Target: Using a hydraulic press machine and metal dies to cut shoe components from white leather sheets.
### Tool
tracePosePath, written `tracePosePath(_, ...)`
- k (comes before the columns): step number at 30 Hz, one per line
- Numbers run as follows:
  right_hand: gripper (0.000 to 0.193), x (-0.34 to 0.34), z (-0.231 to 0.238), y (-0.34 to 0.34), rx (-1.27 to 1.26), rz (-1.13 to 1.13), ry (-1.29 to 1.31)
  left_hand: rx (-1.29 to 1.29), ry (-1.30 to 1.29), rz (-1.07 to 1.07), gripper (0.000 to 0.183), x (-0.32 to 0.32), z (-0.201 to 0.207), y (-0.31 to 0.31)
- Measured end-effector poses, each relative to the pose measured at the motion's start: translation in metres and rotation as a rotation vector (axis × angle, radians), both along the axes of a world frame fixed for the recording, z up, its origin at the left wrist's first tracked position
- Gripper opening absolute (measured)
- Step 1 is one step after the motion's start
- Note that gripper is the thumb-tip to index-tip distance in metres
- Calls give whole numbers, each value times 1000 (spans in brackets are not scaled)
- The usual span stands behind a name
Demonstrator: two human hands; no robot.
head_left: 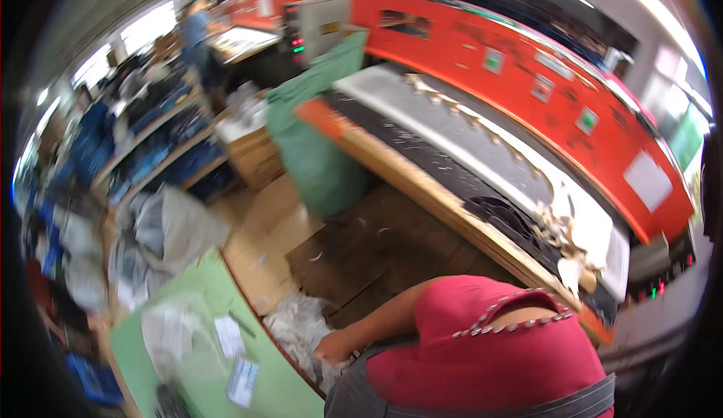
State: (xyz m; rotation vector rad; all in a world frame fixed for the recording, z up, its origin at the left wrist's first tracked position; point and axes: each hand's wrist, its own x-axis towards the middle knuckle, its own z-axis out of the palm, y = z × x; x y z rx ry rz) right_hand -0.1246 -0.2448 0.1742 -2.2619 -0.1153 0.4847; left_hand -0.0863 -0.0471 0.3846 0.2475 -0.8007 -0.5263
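My right arm, in a pink top with a beaded shoulder cut-out and a grey apron, reaches left across the lower middle. At its end my right hand (334, 348) is closed on a crumpled whitish plastic bag (294, 324). The bag sits low beside the edge of a green-topped table (271, 384). Motion blur softens the fingers. My left hand is out of the picture. On the table lie a thin clear plastic bag (177, 335), a white paper slip (229, 336), a printed card (242, 382) and a dark blurred object (173, 401).
A long machine with an orange-red panel (467, 45) and a dark belt (422, 143) runs along the right; pale scraps (561, 237) lie on it. A green sack (320, 169) and a cardboard box (252, 151) stand behind. Loaded shelves (162, 151) fill the left. A person (199, 38) stands far back.
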Motion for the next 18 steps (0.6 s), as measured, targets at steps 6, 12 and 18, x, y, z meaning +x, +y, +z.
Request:
tracePosePath(6,20,-64,47,-35,90,-412,-166,115,-975,-779,20,3,96,-69)
tracePosePath(12,15,-188,92,-78,99,-928,-319,-26,-1075,-1171,22,-35,97,-127)
tracePosePath(18,18,-369,150,-124,-603,-1611,-484,-40,-981,-1314,22,-116,100,-169)
